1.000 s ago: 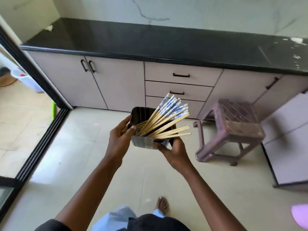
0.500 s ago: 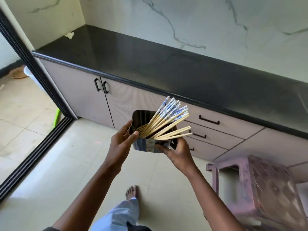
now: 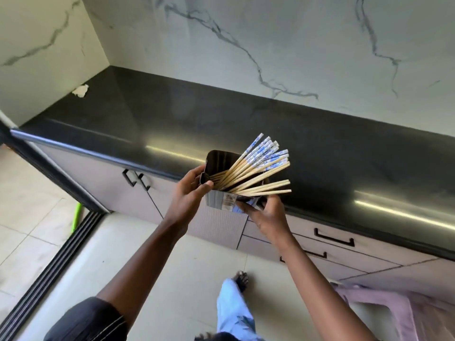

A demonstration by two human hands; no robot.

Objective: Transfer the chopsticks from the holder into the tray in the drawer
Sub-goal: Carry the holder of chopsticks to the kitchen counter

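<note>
Dark counter [image 3: 320,148] ahead: I am holding the holder [image 3: 221,203] above its edge, left hand [image 3: 187,195] and right hand [image 3: 266,215] clasping it; the fanned chopsticks [image 3: 256,171] may spill if it tilts further.

No readable text — only a blurred label on the holder [image 3: 227,201], blue patterning on the chopsticks [image 3: 261,156].

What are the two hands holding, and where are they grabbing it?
Both hands hold the shiny holder full of chopsticks. The left hand grips its left rim; the right hand supports its lower right corner. Neither touches the chopsticks.
</note>
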